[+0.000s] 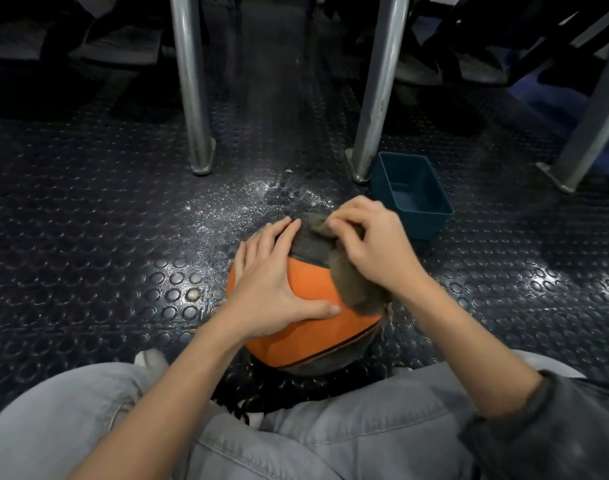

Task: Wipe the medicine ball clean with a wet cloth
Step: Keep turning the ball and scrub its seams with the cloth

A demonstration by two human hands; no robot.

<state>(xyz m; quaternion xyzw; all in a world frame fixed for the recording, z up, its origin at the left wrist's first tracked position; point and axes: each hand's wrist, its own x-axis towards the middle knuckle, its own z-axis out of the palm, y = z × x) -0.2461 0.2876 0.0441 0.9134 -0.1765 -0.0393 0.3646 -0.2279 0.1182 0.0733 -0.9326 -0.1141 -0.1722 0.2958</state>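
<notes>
So we're sat on the dark studded rubber floor (88, 202), and the round orange and dark-grey medicine ball (306, 327) rests on it just in front of our knees. A teal rectangular plastic tub (431, 223) sits on the floor just past the ball, far right, beside a shiny metal leg (375, 98).

Our left hand (271, 282) lies flat on the near-left orange panel with its fingers straight. It presses to steady the ball and grips nothing. Our right hand (368, 244) is up on the far-right top, fingers curled and pinching the brownish-grey cloth (358, 289). The cloth drapes from the grey top panel down the right side.

The bit that matters, we reckon, is that the cloth already touches the ball and the big orange panel lies near and left of it, partly under the left hand. So the right hand does the wiping, and the left probably has to shift or roll the ball. We can't tell if the cloth is wet.
</notes>
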